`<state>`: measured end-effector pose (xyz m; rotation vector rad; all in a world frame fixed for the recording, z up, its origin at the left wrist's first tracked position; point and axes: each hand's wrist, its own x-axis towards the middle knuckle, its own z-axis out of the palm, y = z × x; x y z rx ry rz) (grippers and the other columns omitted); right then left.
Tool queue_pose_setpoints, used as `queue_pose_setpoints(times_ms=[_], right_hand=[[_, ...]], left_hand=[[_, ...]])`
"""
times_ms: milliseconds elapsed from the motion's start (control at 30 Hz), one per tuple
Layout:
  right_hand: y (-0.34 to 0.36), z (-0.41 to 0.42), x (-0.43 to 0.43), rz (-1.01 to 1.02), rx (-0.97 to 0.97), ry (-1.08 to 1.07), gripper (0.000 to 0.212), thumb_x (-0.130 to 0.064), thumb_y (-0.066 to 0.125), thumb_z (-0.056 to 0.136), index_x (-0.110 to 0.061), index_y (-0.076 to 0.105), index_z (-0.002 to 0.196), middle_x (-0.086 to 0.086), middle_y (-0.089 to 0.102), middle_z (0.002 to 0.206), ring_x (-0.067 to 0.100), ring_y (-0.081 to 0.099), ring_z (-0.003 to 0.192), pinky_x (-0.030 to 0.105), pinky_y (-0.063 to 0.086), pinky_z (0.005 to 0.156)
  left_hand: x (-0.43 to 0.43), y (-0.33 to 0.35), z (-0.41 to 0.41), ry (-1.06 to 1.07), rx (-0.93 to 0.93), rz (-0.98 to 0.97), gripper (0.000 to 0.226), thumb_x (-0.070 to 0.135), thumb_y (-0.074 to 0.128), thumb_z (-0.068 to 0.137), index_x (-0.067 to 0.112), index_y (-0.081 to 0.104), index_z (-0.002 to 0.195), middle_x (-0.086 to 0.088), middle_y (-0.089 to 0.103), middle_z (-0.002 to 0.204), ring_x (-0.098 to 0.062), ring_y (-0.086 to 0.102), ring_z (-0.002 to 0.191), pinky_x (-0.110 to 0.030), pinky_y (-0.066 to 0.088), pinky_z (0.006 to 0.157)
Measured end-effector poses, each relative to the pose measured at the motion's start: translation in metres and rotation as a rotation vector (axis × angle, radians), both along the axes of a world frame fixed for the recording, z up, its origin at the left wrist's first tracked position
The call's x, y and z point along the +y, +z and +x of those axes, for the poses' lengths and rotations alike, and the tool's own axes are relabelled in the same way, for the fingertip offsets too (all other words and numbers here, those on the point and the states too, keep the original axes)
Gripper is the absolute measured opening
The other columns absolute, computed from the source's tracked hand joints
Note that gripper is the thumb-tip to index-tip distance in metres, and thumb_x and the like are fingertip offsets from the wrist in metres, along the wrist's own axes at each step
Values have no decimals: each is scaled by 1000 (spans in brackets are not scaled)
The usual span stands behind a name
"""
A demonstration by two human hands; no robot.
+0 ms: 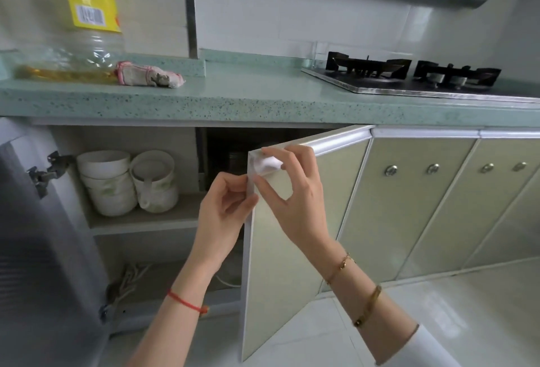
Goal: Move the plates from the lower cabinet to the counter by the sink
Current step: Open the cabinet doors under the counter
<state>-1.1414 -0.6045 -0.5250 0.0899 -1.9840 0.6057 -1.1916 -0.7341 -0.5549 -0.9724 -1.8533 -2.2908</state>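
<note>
The lower cabinet stands open below the green speckled counter [233, 103]. Its beige right door [286, 249] is swung partly out, and both hands hold its top left corner. My left hand [225, 206] pinches the door's edge from the inside. My right hand [289, 191] grips the corner from the outside, fingers over the white trim. Behind the door's edge, in the dark right compartment, a stack of plates [236, 159] shows only as a thin sliver. White bowls [108, 182] and a white cup [155, 185] stand on the shelf in the left compartment.
The cabinet's left door [43, 249] hangs wide open at the left. On the counter stand a large oil bottle [81, 39] and a crumpled cloth [149, 74]; a gas hob [409, 77] lies at the right. Closed doors with round knobs [391, 170] run along the right. White cords [131, 276] lie on the cabinet floor.
</note>
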Motion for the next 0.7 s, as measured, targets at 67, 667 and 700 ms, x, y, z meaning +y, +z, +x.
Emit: queue_pose_setpoints(times_ms=[67, 667, 700], right_hand=[[0, 18, 3, -23, 18, 23, 33, -32, 70, 87, -15, 64, 115, -1, 52, 110, 14, 53, 102, 36, 51, 84], [-6, 170, 68, -73, 147, -158, 32, -21, 77, 82, -13, 66, 111, -9, 52, 98, 1, 52, 85, 8, 41, 80], [-7, 177, 73, -73, 152, -174, 32, -22, 76, 83, -13, 67, 112, -9, 53, 97, 2, 53, 85, 8, 42, 80]], left_hand=[[2, 0, 21, -35, 22, 3, 17, 1, 72, 85, 6, 61, 97, 8, 74, 89, -9, 73, 90, -14, 54, 80], [79, -5, 138, -282, -45, 32, 45, -3, 78, 75, 10, 66, 116, -4, 76, 102, -21, 76, 90, -25, 60, 80], [86, -5, 143, -287, -30, 17, 46, -5, 78, 76, 14, 67, 117, -1, 76, 103, -20, 76, 92, -25, 60, 81]])
